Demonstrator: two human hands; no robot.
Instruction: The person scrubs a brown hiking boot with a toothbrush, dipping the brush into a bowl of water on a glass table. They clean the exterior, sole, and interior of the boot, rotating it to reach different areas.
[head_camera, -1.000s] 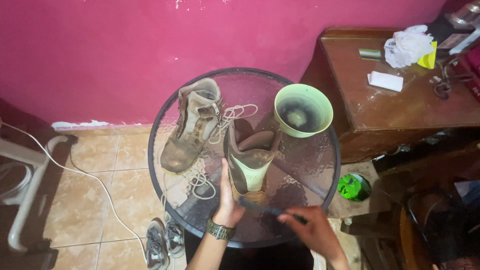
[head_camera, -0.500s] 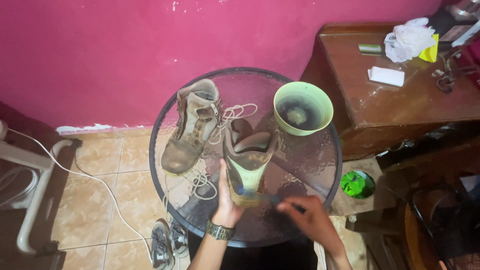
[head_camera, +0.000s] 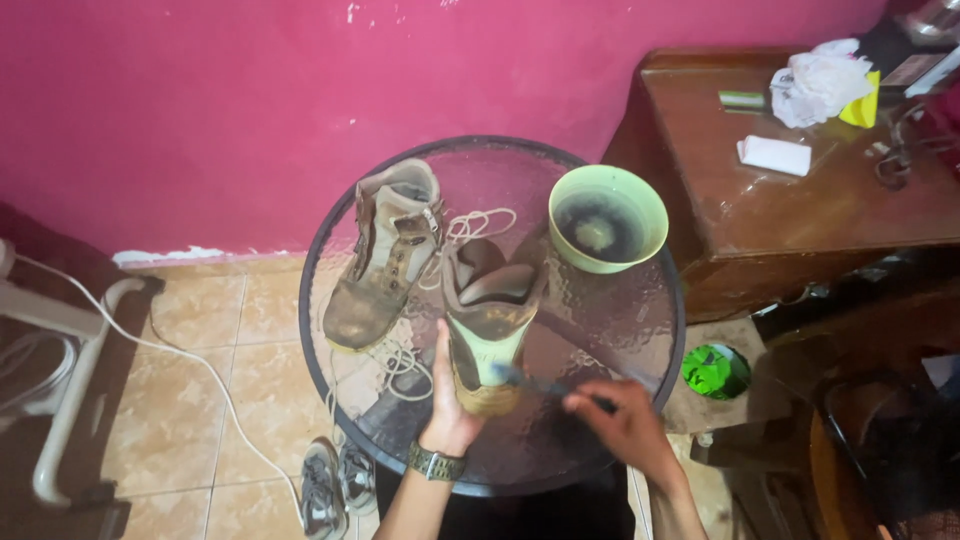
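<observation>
My left hand (head_camera: 446, 405), with a watch on the wrist, grips the toe end of a brown boot (head_camera: 488, 318) stood on the round glass table (head_camera: 640, 350). My right hand (head_camera: 625, 425) holds a thin brush (head_camera: 545, 382) whose head touches the boot's pale toe. A second, dirty brown boot (head_camera: 385, 255) lies to the left on the table, its loose white laces (head_camera: 480, 222) trailing across the glass. A light green bowl (head_camera: 608, 217) with dark water stands at the table's back right.
A dark wooden cabinet (head_camera: 800, 210) at the right carries a white crumpled bag (head_camera: 818, 82), a yellow item and a white box. Sneakers (head_camera: 330, 485) and a white cable (head_camera: 200, 370) lie on the tiled floor. A green object (head_camera: 715, 370) sits beside the table.
My right hand has moved up and left, bringing the brush from the table's front edge onto the boot's toe. My left hand keeps its hold on the boot.
</observation>
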